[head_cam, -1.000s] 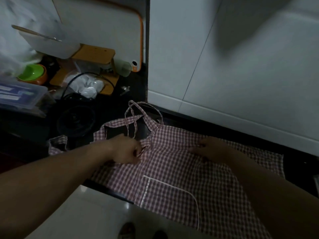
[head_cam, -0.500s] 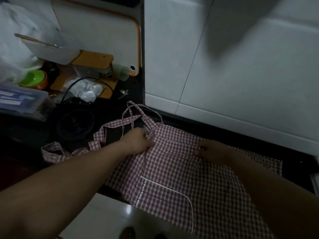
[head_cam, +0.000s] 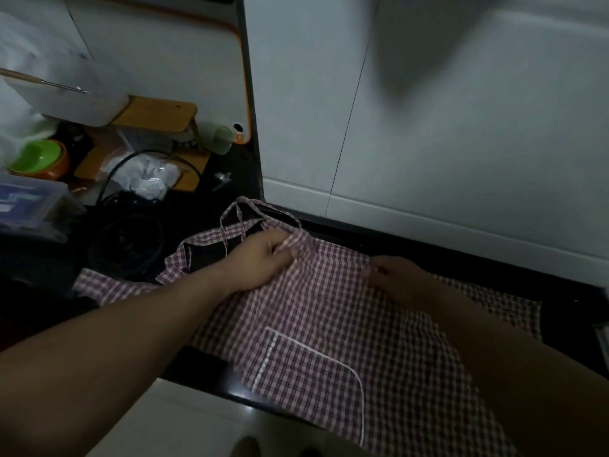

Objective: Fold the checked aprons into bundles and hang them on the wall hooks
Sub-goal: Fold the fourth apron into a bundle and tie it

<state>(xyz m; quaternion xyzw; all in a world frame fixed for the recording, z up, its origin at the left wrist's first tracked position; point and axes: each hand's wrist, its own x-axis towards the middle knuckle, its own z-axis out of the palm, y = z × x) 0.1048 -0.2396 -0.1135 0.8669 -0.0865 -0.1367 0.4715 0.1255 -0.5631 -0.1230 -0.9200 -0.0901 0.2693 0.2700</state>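
Head view: a checked apron (head_cam: 329, 308) of thin woven cloth, small maroon-and-white squares, lies spread flat on the glossy black tabletop (head_cam: 412, 245); its lower part hangs over the front edge. A rounded pocket (head_cam: 313, 367) edged with white piping and a lacy strip sits near that front edge. The narrow neck strap (head_cam: 237, 219) loops in soft curves toward the back edge, where the smooth white tile wall (head_cam: 428, 127) rises. A waist tie (head_cam: 108, 285) trails rumpled toward the left end of the tabletop. The left hand (head_cam: 260, 262) grips the bib's left top corner, fingers (head_cam: 280, 245) curled and clamped on a raised fold of cloth. The right hand (head_cam: 398, 275) rests at the bib's right top corner, fingers bent onto the hem; whether they pinch it or only press cannot be told. At the back left corner stand a wooden rack (head_cam: 158, 110) and a shiny green bowl (head_cam: 36, 156).
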